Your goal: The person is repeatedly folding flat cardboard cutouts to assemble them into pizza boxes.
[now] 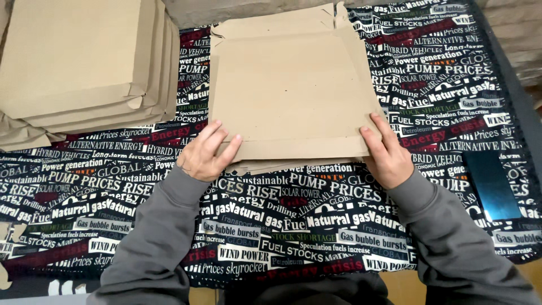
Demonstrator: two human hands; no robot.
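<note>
A flat brown cardboard box blank point(293, 90) lies in the middle of the table, on top of more flat cardboard sheets whose edges show beneath it. My left hand point(206, 152) rests on its near left corner with the fingers spread flat on the sheet. My right hand point(387, 152) presses the near right corner, fingers laid along the edge. Both arms wear grey sleeves. Neither hand is closed around anything.
A stack of folded flat cardboard boxes point(84, 62) sits at the far left. The table is covered with a dark printed cloth point(282, 226). A dark shiny rectangular object point(494, 183) lies at the right edge. Bare floor shows beyond the table.
</note>
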